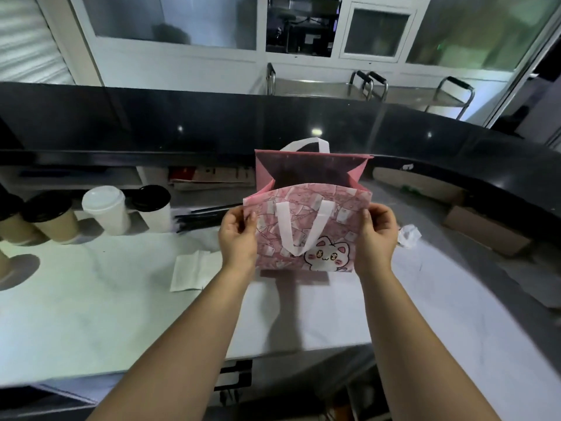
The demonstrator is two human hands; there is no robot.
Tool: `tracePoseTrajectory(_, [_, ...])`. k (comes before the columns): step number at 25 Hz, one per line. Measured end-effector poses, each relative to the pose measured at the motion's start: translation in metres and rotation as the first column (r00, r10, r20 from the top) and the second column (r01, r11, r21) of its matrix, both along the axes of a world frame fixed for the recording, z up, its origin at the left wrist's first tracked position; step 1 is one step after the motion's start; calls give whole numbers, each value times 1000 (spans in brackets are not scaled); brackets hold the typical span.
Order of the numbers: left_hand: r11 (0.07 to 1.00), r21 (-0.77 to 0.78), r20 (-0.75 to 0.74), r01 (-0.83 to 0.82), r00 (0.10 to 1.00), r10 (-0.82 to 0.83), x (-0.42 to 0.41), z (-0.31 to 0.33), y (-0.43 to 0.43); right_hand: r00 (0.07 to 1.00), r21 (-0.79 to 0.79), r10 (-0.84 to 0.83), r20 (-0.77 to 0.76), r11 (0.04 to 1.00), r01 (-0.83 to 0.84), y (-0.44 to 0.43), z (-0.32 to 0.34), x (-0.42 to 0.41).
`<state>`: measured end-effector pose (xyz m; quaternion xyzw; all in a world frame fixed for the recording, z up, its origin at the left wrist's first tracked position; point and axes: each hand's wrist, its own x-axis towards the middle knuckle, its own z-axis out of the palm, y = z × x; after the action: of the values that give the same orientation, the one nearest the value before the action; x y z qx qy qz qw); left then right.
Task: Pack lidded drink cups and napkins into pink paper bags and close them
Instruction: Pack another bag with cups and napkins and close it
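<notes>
A pink bag (pixel 306 235) with a cartoon cat print and white handles stands open on the white counter (pixel 91 314), mouth spread wide. My left hand (pixel 238 235) grips its near left edge and my right hand (pixel 378 235) grips its near right edge. Left of the bag lies a flat white napkin (pixel 188 270). Further left stand lidded cups: a white cup with a white lid (pixel 106 209), a white cup with a black lid (pixel 153 208) and brown cups with black lids (pixel 50 217). I cannot see into the bag.
Black straws (pixel 203 218) lie behind the napkin. A crumpled white tissue (pixel 408 235) sits right of the bag, a cardboard box (pixel 485 229) beyond it. A raised black ledge (pixel 182 123) runs along the back of the counter.
</notes>
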<state>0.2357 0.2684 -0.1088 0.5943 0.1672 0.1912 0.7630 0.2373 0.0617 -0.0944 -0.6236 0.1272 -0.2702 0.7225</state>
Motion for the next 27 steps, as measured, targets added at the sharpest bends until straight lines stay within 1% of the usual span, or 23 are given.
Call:
tracePoseTrajectory(3, [999,51,-48,-11,999,13,9,-14,-5,995,9,73,-75,997,-72,-14,-16,23])
tracePoseTrajectory(6, [980,198,-41,20,999,-12,8,-27,-3,986,-47,122,-113,991,-128,-24,-30,30])
tracePoseTrajectory(9, [944,330,21,21,999,-30,11,-18,1,987,-184,136,-82,972,-149,-29,-18,34])
tracePoseTrajectory(12, [879,476,105,14,992,-73,19,9,6,984,-370,168,-55,912,-177,-32,9,36])
tracePoseTrajectory(13, [849,528,130,7,988,-89,22,20,8,981,-457,186,-54,869,-190,-31,20,37])
tracePoseTrajectory(14, [810,587,151,-10,984,-97,25,30,9,976,-567,212,-51,798,-203,-28,31,39])
tracePoseTrajectory(15, [758,652,162,-29,981,-102,28,41,12,968,-690,244,-51,692,-211,-23,42,42])
tracePoseTrajectory(17, [626,778,157,-55,982,-109,34,58,19,946,-894,319,-61,405,-194,-4,60,49])
tracePoseTrajectory(18, [540,839,144,-70,985,-95,36,65,25,931,-945,355,-79,272,-183,9,67,52])
tracePoseTrajectory(19, [438,895,125,-85,990,-64,36,71,31,916,-968,388,-102,171,-181,24,72,56])
tracePoseTrajectory(20, [333,938,108,-93,994,-27,35,75,38,902,-978,414,-123,103,-181,39,77,59])
tracePoseTrajectory(21, [239,966,96,-96,995,12,33,78,44,889,-983,439,-131,60,-175,54,80,61])
tracePoseTrajectory(23, [91,992,74,-83,992,103,24,80,63,853,-988,505,-132,6,-156,87,82,65])
tracePoseTrajectory(24, [38,997,62,-69,987,149,17,79,75,837,-990,532,-127,-20,-137,104,82,66])
tracePoseTrajectory(27, [-83,996,39,-16,958,286,-8,72,115,797,-992,594,-105,-122,-39,157,77,65])
